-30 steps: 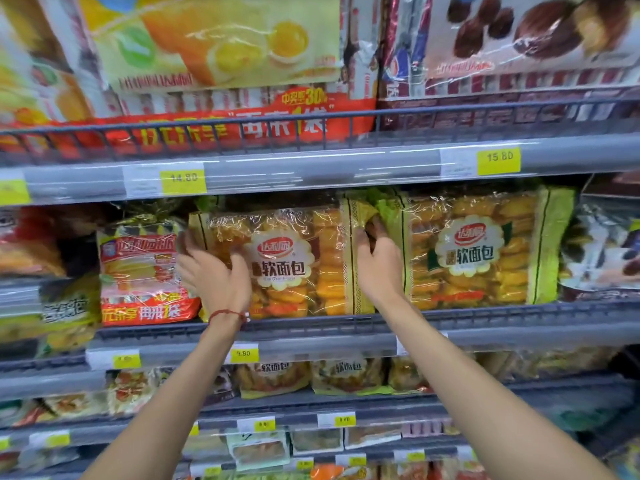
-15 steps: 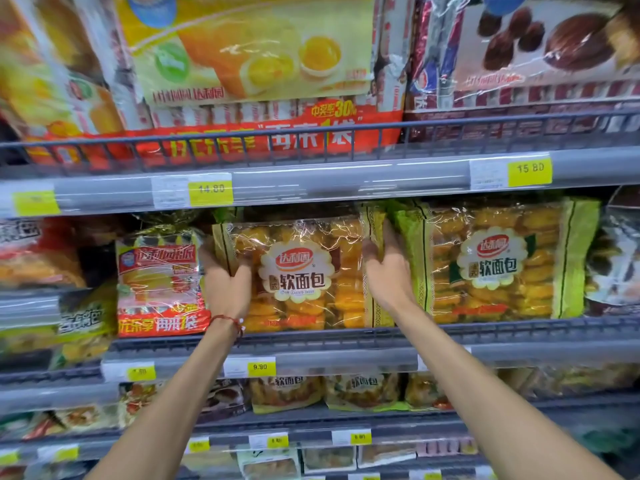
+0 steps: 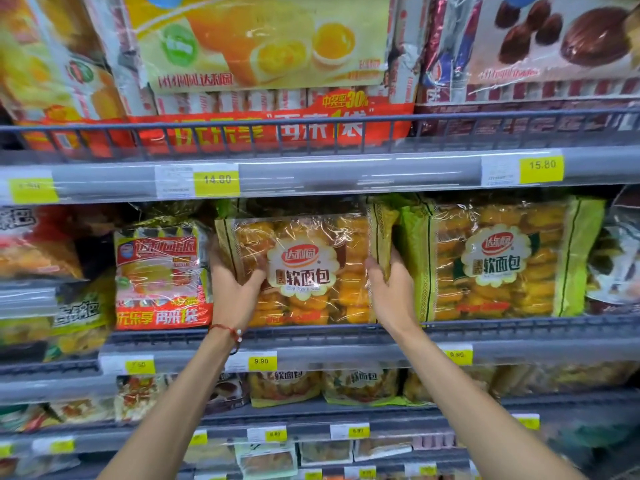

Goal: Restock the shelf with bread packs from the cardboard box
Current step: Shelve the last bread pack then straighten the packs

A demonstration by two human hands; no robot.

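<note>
Now gripping the bread pack (image 3: 304,271) by both ends: left hand (image 3: 235,289) wrapped round the left edge, right hand (image 3: 391,292) curled on the right edge. Standing upright on the middle shelf (image 3: 346,336) behind its rail, touching the matching pack (image 3: 498,261) to the right and near the red pack (image 3: 162,275) to the left. Compared with 1 second ago, slid lower on the pack's sides, pack more square to the front. Probably seated, close to release; cardboard box not in view.
</note>
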